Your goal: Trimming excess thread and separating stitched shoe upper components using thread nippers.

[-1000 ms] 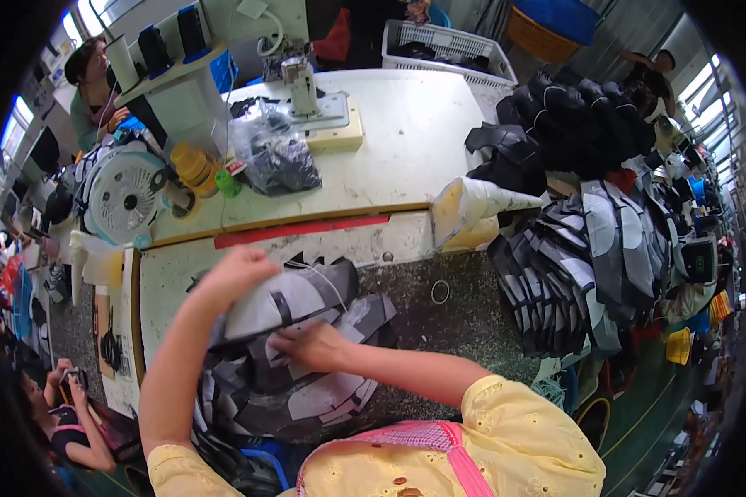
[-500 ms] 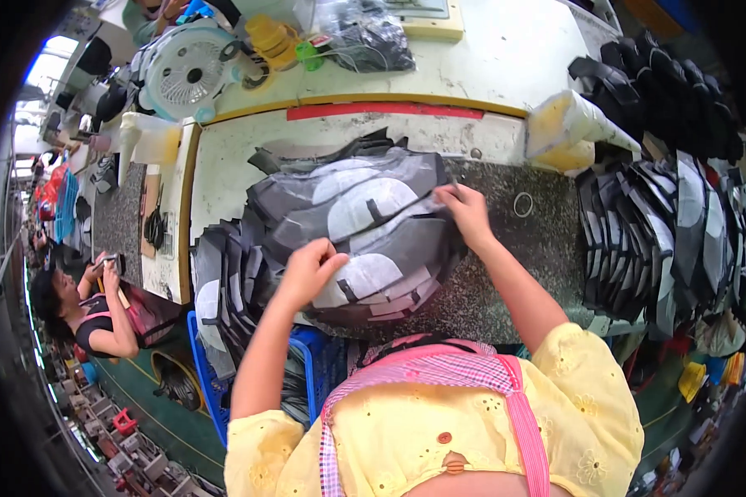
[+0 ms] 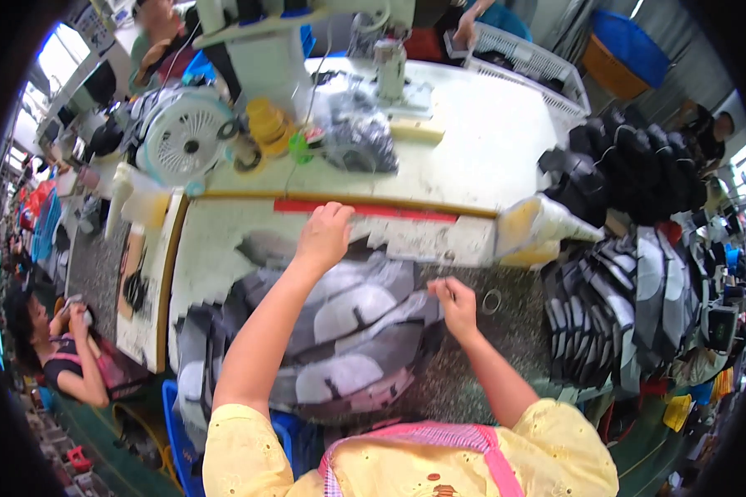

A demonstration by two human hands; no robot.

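A wide pile of grey and black fabric pieces with pale rounded patches lies fanned out in front of me. My left hand is held over its far side, beside the red strip; its fingers are bent and blurred, and I see nothing in them. At the pile's right edge, my right hand is closed, thumb and fingers together. Something small and dark shows at its fingers, too unclear to name. Whether that hand also touches the fabric edge is hidden.
More fabric pieces hang in a stack on the right, with black bundles behind. Nearby stand a yellowish plastic container, a white fan and a sewing machine. A white ring lies right of my hand. A co-worker sits at left.
My left hand has left the near part of the pile and reached to its far side. My right hand stays by the right edge. The view has tilted up, showing more of the far table.
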